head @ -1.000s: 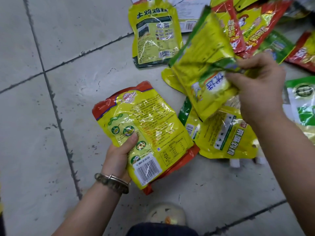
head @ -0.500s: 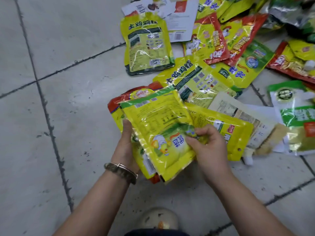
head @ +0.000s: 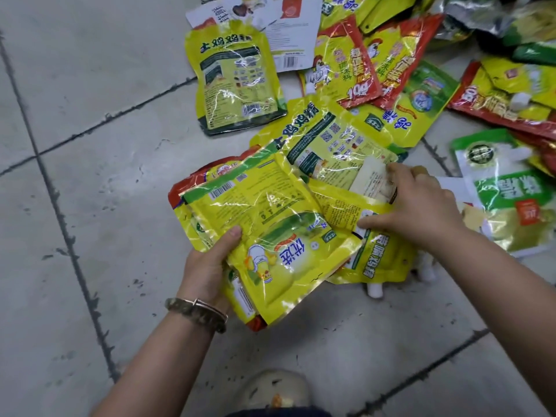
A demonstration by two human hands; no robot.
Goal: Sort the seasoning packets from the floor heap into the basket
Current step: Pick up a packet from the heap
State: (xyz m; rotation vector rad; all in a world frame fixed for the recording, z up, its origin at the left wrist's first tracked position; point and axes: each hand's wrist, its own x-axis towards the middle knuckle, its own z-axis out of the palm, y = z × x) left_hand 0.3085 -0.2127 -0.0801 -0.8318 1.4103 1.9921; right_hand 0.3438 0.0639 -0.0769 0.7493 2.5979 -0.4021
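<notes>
Centre of frame: the left hand point(head: 207, 266) clamps a stack of glossy yellow foil seasoning packets point(head: 270, 212), thumb on top, while the right hand point(head: 421, 206) pinches another yellow foil packet point(head: 340, 203) at the near edge of the packet heap point(head: 391, 70) on the grey tiled floor point(head: 90, 115), upper right.

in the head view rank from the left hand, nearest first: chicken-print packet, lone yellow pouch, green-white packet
1. chicken-print packet, held in the left hand.
2. lone yellow pouch, ahead, lying alone.
3. green-white packet, far right.
</notes>
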